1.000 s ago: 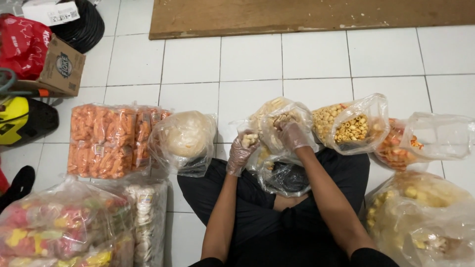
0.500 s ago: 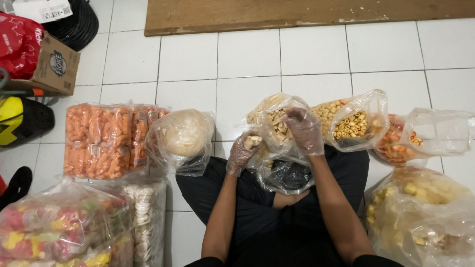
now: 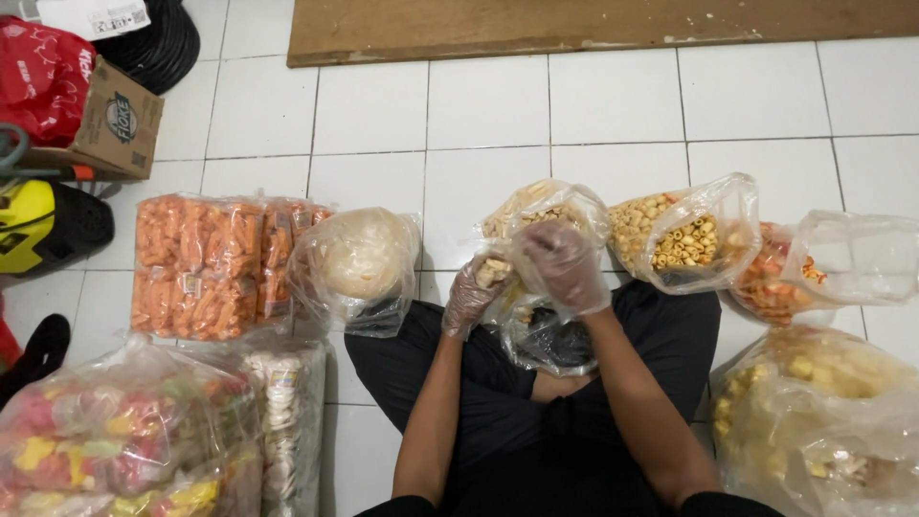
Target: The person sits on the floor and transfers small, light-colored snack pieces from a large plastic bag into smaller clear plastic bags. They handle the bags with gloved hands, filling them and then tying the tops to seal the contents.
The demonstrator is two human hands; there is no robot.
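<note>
**Filling a small bag with beige snack pieces**

We sit cross-legged on the white tiled floor, both hands in thin clear gloves. Our left hand has its fingers curled shut on a few pale beige snack pieces and the edge of a small clear bag resting in our lap. Our right hand hovers just above, at the mouth of the big bag of beige snacks; its fingers are loosely bent, and we cannot tell whether they hold anything.

To do this well, we judge that the left hand should keep the small bag's mouth wide and low, so the pieces drop in cleanly.

Beside us stand a bag of ring snacks, a round pale cracker bag and orange stick packs.
</note>
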